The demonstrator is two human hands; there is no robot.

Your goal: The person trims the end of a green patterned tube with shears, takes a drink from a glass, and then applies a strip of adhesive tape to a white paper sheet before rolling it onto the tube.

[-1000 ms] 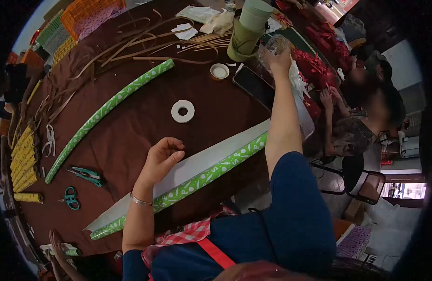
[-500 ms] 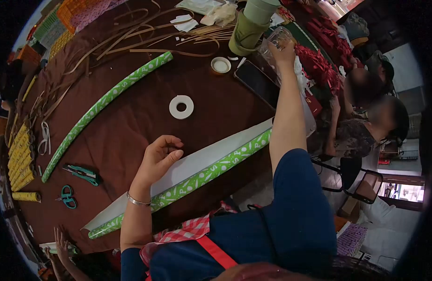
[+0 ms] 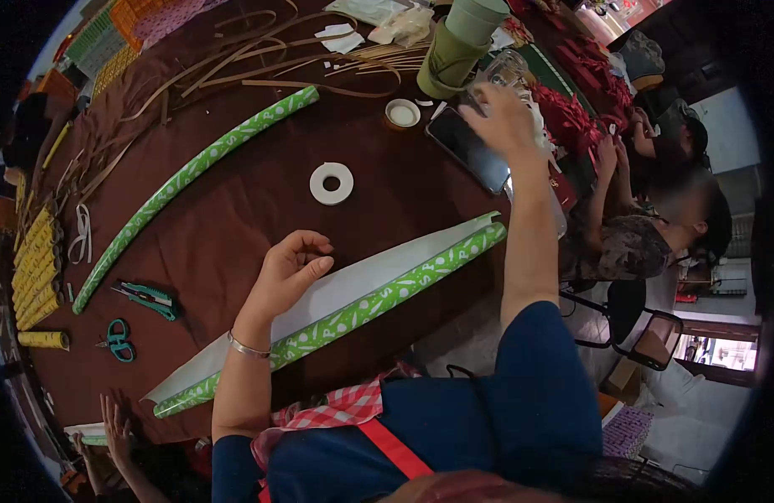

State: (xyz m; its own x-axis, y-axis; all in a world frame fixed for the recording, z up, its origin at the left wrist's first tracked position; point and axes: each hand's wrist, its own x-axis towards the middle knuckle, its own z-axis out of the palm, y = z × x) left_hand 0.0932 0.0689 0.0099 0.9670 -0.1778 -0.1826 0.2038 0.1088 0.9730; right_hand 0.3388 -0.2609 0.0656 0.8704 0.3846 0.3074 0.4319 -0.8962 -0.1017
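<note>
My left hand (image 3: 288, 270) rests over the white inner side of a part-rolled sheet of green patterned wrapping paper (image 3: 362, 312), with its fingers loosely bent and the thumb apart. My right hand (image 3: 509, 121) is above the far end of a dark smartphone (image 3: 467, 147), its fingers apart and nothing visible in them. Just beyond it stands a clear plastic container (image 3: 509, 65), partly hidden. A roll of white tape (image 3: 332, 184) lies between my hands, farther up the table. A finished-looking green patterned tube (image 3: 194, 168) curves across the left.
On the left lie a teal box cutter (image 3: 146, 299), teal scissors (image 3: 119, 342) and yellow rolls (image 3: 39, 272). Brown strips (image 3: 236, 63) spread along the far side near a green cup (image 3: 447, 63) and a small round dish (image 3: 402, 114). Other people sit right; another person's hands (image 3: 114, 427) are lower left.
My right hand has drawn back from the clear plastic container toward me, over the phone. My left hand keeps nearly the same place on the paper. The view has shifted slightly.
</note>
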